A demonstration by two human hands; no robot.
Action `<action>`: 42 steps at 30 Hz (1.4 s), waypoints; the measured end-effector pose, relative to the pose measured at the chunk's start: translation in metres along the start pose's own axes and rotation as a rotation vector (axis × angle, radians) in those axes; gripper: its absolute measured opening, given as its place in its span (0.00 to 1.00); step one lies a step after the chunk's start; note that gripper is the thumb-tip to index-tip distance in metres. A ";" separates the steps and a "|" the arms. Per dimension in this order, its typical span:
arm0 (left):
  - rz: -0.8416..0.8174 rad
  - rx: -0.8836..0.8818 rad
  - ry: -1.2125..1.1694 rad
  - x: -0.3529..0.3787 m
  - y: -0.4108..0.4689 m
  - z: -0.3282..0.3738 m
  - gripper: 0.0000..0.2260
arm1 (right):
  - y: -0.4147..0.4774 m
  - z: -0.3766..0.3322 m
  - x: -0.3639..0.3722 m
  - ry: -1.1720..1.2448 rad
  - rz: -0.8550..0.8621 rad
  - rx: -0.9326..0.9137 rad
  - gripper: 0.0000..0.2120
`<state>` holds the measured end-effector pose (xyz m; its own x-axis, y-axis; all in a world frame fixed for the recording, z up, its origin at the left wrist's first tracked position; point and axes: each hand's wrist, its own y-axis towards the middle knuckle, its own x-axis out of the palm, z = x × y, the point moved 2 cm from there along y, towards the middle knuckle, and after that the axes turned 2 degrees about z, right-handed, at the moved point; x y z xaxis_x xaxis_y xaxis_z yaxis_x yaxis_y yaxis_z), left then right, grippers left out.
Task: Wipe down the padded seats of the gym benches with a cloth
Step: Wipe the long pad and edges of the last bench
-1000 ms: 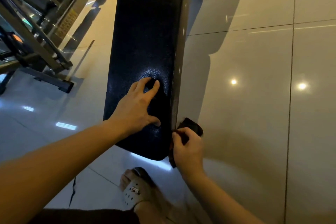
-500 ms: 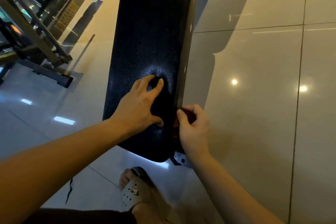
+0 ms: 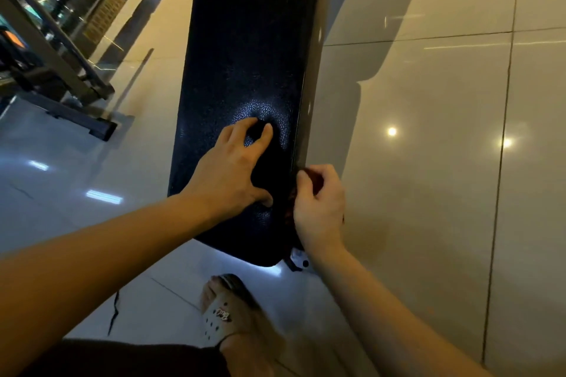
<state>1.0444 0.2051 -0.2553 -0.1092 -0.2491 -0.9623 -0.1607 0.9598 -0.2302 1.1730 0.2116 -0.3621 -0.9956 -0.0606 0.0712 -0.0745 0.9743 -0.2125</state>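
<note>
Well off to the left of the left hand's fingers stands a metal frame (image 3: 61, 49) of gym equipment, its foot on the glossy tiled floor (image 3: 428, 162). The long black padded surface (image 3: 245, 40) runs away from the person. The left hand (image 3: 232, 168) rests on its near part. This hand's fingers (image 3: 263, 139) are spread and arched, tips and thumb pressing into the padding, and they hold nothing.

Just right of that thumb, at the right edge of the padded surface, is the right hand (image 3: 320, 208). Its fingers (image 3: 332, 176) are curled, with the thumb closing toward them, around a dark reddish cloth (image 3: 316, 181). Only small parts of the cloth show, between thumb and fingers and beside the palm. The cloth lies against the side edge of the padding, not on top of it.

Below both sets of fingers, under the near end of the padding, a foot in a pale sandal (image 3: 219, 315) stands on the floor. To the right of the right fingers lie bare tiles with bright reflections.
</note>
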 end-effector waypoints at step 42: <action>-0.017 0.047 0.001 -0.003 0.000 -0.004 0.57 | 0.000 -0.014 -0.029 0.240 0.019 0.752 0.08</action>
<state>1.0409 0.2047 -0.2520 -0.1077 -0.2657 -0.9580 -0.1160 0.9604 -0.2533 1.2021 0.2161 -0.3506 -0.9639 0.0866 0.2516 -0.1615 0.5611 -0.8119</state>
